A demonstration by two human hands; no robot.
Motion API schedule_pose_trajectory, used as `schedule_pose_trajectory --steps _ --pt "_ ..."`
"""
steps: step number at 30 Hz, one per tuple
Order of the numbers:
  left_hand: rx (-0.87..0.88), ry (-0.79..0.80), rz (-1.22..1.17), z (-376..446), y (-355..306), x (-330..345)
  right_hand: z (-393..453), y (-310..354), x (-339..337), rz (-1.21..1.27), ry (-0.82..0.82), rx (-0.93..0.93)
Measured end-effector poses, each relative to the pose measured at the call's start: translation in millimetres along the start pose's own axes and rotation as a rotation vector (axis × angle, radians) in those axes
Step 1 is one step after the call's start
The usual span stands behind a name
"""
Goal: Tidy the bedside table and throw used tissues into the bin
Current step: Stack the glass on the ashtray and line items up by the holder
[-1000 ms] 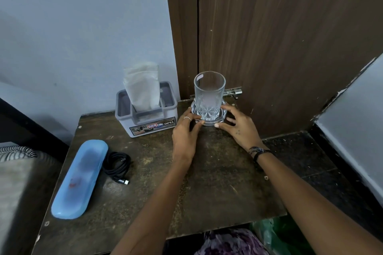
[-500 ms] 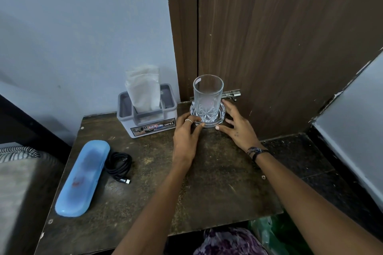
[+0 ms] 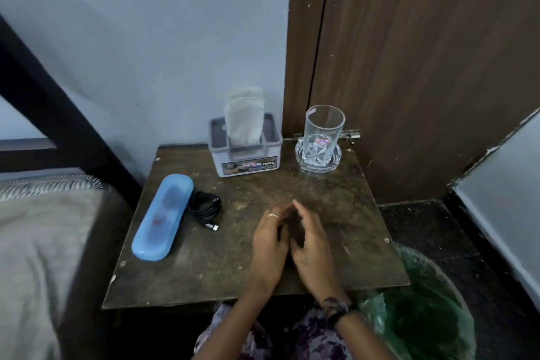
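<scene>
Drinking glass (image 3: pixel 324 133), upright on cut-glass coaster (image 3: pixel 318 155) at table (image 3: pixel 263 266) back right: rigid, slippery, fragile, best gripped mid-wall; left hand (image 3: pixel 270 242) and right hand (image 3: pixel 311 245) nearer, fingers loosely extended, holding nothing.

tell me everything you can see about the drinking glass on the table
The glass is clear, tall and empty, smooth above with a cut star pattern low down and a small red and blue sticker. It stands upright on a clear cut-glass coaster at the table's far right corner, beside the tissue box. Neither hand touches it.
</scene>
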State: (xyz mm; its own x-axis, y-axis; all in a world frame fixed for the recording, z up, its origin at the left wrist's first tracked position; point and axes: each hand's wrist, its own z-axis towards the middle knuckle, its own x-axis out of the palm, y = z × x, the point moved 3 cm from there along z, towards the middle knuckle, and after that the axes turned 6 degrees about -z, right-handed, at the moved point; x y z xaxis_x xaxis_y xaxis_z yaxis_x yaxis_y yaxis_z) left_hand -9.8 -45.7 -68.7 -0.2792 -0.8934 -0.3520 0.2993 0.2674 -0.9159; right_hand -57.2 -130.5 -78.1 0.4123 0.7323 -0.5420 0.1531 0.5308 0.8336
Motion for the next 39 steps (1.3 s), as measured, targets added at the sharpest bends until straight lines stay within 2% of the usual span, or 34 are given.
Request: schedule_pose_trajectory --steps 3,7,10,12,17,24,25,27,29,31,33,37,39 --pt "0.012 -0.08 0.049 -22 0 -40 -11 18 26 0.064 0.087 -0.034" --pt "0.045 -0.182 0.249 -38 4 -96 -2 47 57 0.117 0.1 -0.072" --pt "0.094 -0.209 0.439 -34 10 -120 6 68 76 0.036 0.109 -0.149" --pt "0.062 -0.181 0.488 -29 17 -124 13 76 83 -0.04 0.101 -0.184" --pt "-0.031 -0.091 0.476 -13 26 -111 33 85 89 -0.17 -0.003 -0.243" --pt "-0.156 -0.205 0.351 24 32 -105 60 94 99 -0.228 0.003 -0.306" --pt "-0.166 -0.226 0.33 28 31 -106 61 94 99 -0.21 -0.049 -0.302" --pt "-0.167 -0.251 0.301 36 27 -107 63 88 91 -0.15 -0.279 -0.242" --pt "-0.151 -0.257 0.277 47 24 -107 67 74 79 -0.047 -0.507 -0.073" --pt "-0.143 -0.238 0.266 62 23 -105 76 58 67 0.057 -0.599 0.111" --pt "-0.146 -0.213 0.251 77 24 -103 88 46 58 0.102 -0.566 0.196" --pt "-0.177 -0.205 0.166 96 26 -95 107 33 50 0.075 -0.375 0.156" --pt "-0.177 -0.217 0.167 102 28 -92 110 27 46 0.094 -0.369 0.132"
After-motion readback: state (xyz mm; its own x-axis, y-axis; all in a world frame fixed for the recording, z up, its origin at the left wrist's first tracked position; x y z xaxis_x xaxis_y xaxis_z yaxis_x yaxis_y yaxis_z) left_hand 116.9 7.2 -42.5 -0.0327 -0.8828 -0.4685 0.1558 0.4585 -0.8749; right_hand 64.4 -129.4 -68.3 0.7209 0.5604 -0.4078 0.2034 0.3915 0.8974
